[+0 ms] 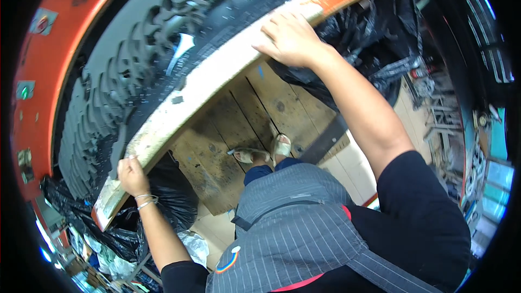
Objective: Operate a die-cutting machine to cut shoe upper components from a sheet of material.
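A worn, whitish ledge with orange paint at its right end curves along the front of a large orange machine. My left hand, a thin bracelet at its wrist, is closed over the ledge near its left end. Farther right, my right hand lies on top of the same ledge, thumb apart from the fingers and nothing held. Behind the ledge, a dark bed carries a grey sheet whose near side is cut into many curved, wavy strips. A small grey scrap rests on the ledge.
Black plastic bags hang below both ends of the ledge, one at the left and one at the right. My feet stand on a stained wooden platform. Green and red buttons sit on the machine's left side. Cluttered shelving stands at the right.
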Demonstrator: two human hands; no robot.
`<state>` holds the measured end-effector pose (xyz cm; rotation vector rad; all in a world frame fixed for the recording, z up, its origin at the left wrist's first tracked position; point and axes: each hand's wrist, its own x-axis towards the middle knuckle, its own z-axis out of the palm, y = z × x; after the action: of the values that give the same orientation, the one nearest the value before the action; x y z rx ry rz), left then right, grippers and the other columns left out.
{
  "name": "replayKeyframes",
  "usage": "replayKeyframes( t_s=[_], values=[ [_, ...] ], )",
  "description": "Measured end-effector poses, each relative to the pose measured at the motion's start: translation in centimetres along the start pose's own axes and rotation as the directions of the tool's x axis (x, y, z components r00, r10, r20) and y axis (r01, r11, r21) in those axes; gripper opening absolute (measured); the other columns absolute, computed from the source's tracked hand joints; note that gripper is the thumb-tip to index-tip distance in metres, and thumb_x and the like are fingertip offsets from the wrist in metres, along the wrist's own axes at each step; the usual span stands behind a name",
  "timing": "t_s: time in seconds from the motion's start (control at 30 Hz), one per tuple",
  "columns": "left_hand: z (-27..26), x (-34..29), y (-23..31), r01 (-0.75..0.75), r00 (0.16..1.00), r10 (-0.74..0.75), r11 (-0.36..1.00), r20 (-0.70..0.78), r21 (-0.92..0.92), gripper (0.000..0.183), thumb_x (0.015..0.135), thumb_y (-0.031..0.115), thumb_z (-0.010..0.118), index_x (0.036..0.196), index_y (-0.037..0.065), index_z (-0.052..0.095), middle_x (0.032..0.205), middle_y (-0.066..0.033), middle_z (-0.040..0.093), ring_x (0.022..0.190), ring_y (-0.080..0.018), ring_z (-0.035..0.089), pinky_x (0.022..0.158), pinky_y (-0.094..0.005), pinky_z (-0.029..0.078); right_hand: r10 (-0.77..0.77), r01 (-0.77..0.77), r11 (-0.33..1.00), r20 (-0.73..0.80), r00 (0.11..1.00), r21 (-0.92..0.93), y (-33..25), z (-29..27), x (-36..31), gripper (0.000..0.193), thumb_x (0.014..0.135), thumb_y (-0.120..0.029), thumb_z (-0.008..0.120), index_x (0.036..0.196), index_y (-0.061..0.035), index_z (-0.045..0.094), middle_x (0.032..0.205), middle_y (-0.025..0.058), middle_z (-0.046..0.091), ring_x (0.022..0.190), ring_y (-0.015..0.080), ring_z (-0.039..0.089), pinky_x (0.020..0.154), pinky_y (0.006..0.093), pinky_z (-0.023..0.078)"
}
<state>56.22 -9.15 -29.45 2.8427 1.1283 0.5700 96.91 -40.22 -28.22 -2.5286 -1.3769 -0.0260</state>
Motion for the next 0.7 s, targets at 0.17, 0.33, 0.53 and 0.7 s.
replayKeyframes(
  t_s=[0.17,0.33,0.53,0.7],
  values=[
    [0.1,-1.5,2.4,0.005,0.997,-0.003,1.0,0.073,-0.03,0.022,0.086,0.023,0.059,0.072,0.006,0.062,0.076,-0.0118,0.058,0.076,-0.0323,0.055,0.07,-0.0434,0.043,0.064,-0.066,0.995,0.035,0.997,0.071,0.1,-0.8,-3.3,0.041,0.084,-0.045,0.06,0.097,-0.005,0.063,0.108,0.0169,0.059,0.11,0.0343,0.051,0.097,0.0467,0.036],
    [-0.7,-0.2,3.8,0.112,0.992,-0.123,0.95,-0.02,-0.292,0.01,0.079,0.014,0.068,0.073,0.006,0.063,0.079,-0.0084,0.062,0.077,-0.0274,0.057,0.073,-0.0387,0.044,0.032,-0.062,0.976,0.142,0.989,0.207,0.0,-1.8,-3.5,0.031,0.082,-0.036,0.066,0.089,-0.0054,0.064,0.095,0.0134,0.061,0.098,0.0332,0.055,0.09,0.0454,0.039],
    [1.5,12.5,3.8,-0.032,0.933,-0.069,0.962,-0.353,-0.272,0.018,0.077,0.015,0.071,0.092,0.006,0.066,0.102,-0.0119,0.065,0.1,-0.0315,0.058,0.089,-0.0417,0.043,-0.289,0.249,0.794,-0.016,0.957,0.555,-11.3,-2.2,9.4,0.024,0.084,-0.025,0.067,0.094,-0.0037,0.063,0.096,0.0116,0.061,0.097,0.0314,0.059,0.083,0.0398,0.048],
    [4.7,14.3,2.2,-0.011,0.976,-0.048,0.964,-0.213,-0.266,0.019,0.065,0.017,0.076,0.078,0.007,0.066,0.088,-0.0106,0.065,0.09,-0.0332,0.057,0.082,-0.0453,0.045,-0.599,0.562,0.671,-0.095,0.795,0.484,-23.7,1.8,20.8,0.035,0.087,-0.025,0.063,0.115,-0.0046,0.06,0.125,0.0141,0.055,0.115,0.0323,0.054,0.096,0.0399,0.046]
  ],
)
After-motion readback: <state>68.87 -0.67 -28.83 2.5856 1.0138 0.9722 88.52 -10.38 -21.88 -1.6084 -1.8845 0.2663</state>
